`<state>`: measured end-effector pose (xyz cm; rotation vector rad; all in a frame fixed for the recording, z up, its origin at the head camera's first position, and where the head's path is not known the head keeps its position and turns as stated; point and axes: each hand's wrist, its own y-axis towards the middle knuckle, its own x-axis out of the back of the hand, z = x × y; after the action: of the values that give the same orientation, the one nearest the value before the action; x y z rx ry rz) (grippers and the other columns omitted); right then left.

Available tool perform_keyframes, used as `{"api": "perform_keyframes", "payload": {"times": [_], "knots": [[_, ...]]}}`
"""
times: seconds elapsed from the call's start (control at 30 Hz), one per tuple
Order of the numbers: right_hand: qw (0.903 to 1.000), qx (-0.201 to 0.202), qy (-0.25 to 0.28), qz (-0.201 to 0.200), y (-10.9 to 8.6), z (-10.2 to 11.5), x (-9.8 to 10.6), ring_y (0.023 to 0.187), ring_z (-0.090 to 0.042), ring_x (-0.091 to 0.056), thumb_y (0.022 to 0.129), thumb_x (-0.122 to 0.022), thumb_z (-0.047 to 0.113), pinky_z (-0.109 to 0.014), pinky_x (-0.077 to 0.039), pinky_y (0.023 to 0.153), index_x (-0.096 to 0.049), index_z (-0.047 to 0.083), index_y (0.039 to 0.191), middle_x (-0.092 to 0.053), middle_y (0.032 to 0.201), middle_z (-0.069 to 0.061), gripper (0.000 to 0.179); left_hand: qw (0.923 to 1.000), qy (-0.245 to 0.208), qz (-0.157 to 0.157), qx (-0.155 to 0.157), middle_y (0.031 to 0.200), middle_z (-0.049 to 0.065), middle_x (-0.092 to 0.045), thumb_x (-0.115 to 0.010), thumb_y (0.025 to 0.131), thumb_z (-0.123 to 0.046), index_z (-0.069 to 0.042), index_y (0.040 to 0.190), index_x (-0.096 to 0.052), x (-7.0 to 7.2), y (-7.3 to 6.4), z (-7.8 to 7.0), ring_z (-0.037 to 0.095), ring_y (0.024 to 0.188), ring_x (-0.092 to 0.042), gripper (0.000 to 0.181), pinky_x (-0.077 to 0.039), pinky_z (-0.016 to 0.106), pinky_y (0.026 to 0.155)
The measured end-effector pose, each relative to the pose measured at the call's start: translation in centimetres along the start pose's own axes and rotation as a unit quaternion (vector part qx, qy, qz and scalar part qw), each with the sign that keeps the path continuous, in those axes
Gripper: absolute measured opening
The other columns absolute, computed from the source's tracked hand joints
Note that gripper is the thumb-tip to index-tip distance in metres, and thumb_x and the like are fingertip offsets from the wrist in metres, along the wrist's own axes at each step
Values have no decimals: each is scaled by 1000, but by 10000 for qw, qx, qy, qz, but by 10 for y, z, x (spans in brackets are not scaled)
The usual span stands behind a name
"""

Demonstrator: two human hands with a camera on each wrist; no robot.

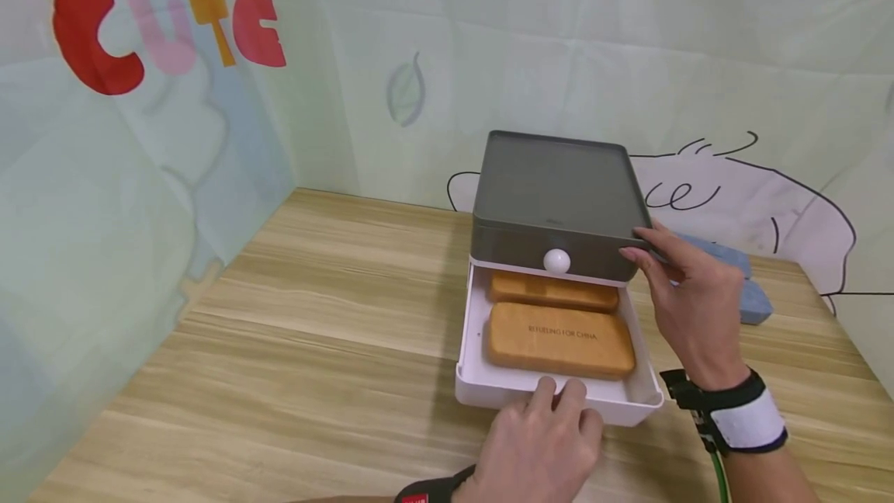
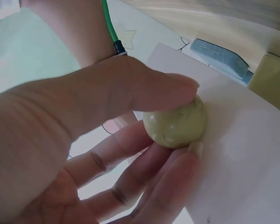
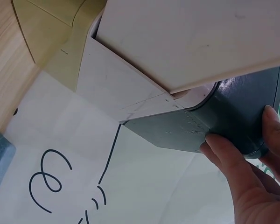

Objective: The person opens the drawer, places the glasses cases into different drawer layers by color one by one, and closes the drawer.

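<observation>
A small two-tier drawer box with a dark grey top (image 1: 559,185) stands on the table, its lower white drawer (image 1: 469,390) pulled out toward me. Inside the drawer lie two tan-orange oblong cases, the front case (image 1: 562,355) printed with dark lettering and the rear case (image 1: 552,291) partly under the upper tier. My left hand (image 1: 538,449) is at the drawer's front; in the left wrist view its thumb and fingers pinch a round knob (image 2: 177,126). My right hand (image 1: 698,301) grips the grey tier's front right corner between thumb and fingers.
Blue blocks (image 1: 756,303) lie on the table to the right of the box, behind my right hand. A white knob (image 1: 556,261) sticks out from the grey tier's front. Printed cloth walls (image 1: 377,22) border the wooden table (image 1: 314,317) at the back and sides.
</observation>
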<state>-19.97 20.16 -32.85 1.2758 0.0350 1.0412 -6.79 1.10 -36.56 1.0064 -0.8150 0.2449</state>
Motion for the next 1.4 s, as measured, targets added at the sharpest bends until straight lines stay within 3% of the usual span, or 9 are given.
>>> {"api": "perform_keyframes", "payload": {"times": [0.27, 0.6, 1.03, 1.4], "knots": [[10000, 22, 58, -9, 0, 0, 0, 88, -43, -75, 84, -79, 3, 7, -37, 82, -76, 1, 113, -77, 106, -21, 29, 10000, 46, 16, 20, 79, -7, -57, -67, 83, -26, -24, 74, -69, -2, 2, 2, 7, 66, -53, 9, -38, 18, 40], [10000, -1, -61, 24, 0, 0, 0, 85, -42, -76, 85, -78, 4, 1, -42, 81, -76, 1, 114, -76, 107, -22, 29, 9999, 3, -45, 152, 78, -7, -54, -70, 83, -21, -23, 71, -67, -8, 4, 7, 6, 68, -53, 12, -40, 17, 41], [9999, -23, -139, 45, 0, 1, 0, 87, -42, -76, 85, -78, 4, 0, -41, 82, -76, 1, 113, -76, 108, -21, 29, 9991, -80, 401, 86, 85, -6, -56, -77, 80, -21, -24, 78, -70, -7, 8, 12, 7, 73, -56, 8, -42, 17, 45], [9999, -6, -107, 24, -1, 0, -1, 86, -42, -76, 85, -78, 6, 0, -41, 83, -77, 2, 113, -76, 109, -21, 28, 9976, -182, 669, 86, 88, -5, -58, -84, 74, -19, -24, 83, -70, -11, 11, 17, 8, 75, -57, 17, -41, 19, 42]]}}
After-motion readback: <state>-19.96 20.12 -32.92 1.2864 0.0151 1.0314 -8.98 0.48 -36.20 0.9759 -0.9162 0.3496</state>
